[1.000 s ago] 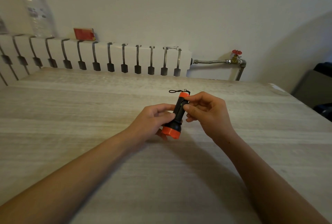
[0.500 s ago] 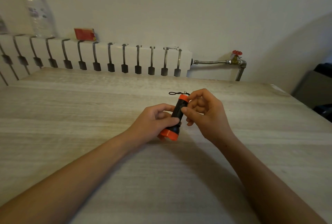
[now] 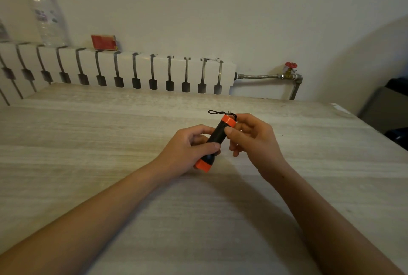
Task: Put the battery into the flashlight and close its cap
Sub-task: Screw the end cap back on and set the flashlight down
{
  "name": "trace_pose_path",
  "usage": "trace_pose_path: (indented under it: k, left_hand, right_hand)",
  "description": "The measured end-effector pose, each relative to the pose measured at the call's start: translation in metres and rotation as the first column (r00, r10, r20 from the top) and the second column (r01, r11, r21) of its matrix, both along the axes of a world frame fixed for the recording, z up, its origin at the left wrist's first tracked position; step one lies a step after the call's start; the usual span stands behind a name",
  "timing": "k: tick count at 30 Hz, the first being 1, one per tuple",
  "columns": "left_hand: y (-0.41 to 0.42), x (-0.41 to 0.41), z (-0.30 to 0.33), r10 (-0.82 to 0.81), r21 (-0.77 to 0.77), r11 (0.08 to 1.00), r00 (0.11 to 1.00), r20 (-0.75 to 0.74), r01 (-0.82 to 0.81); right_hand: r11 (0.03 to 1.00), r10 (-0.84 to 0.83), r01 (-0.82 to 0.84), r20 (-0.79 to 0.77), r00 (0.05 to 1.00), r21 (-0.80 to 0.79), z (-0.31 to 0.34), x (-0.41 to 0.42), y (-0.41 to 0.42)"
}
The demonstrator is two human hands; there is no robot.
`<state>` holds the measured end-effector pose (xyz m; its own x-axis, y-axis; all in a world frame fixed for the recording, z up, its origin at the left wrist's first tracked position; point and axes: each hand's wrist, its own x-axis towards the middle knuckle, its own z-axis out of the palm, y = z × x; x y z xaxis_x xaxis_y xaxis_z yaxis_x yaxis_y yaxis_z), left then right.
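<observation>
Only one flashlight (image 3: pixel 217 140) shows, black with two orange ends, held tilted above the middle of the desk (image 3: pixel 88 142). One left hand (image 3: pixel 187 153) wraps its fingers round the lower body; one right hand (image 3: pixel 254 140) pinches the barrel just below the orange cap (image 3: pixel 229 121), where a black cord (image 3: pixel 217 112) loops. No writing is legible. Bare desktop spreads to every edge.
</observation>
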<state>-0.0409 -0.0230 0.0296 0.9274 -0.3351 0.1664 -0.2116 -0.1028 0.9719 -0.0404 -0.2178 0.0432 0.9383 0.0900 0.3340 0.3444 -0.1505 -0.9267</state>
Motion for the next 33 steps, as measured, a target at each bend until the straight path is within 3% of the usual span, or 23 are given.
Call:
trace_pose_path:
  k: [21, 29, 33]
  left_hand:
    - [0.0011, 0.0021, -0.003, -0.019, 0.014, 1.0, 0.999, 0.045, 0.018]
    - [0.0004, 0.0048, -0.0018, 0.051, -0.019, 0.999, 0.996, 0.077, -0.049]
    - [-0.0004, 0.0057, -0.0016, 0.087, 0.039, 0.995, 0.994, 0.062, -0.09]
  right_hand:
    - [1.0, -0.018, 0.017, 0.05, 0.999, 0.02, 0.003, -0.0009, 0.0003]
    - [0.994, 0.034, -0.014, 0.185, 0.982, -0.111, 0.0012, -0.0006, -0.0012]
    - [0.98, 0.067, -0.021, 0.227, 0.972, -0.199, -0.0019, -0.0006, 0.0004]
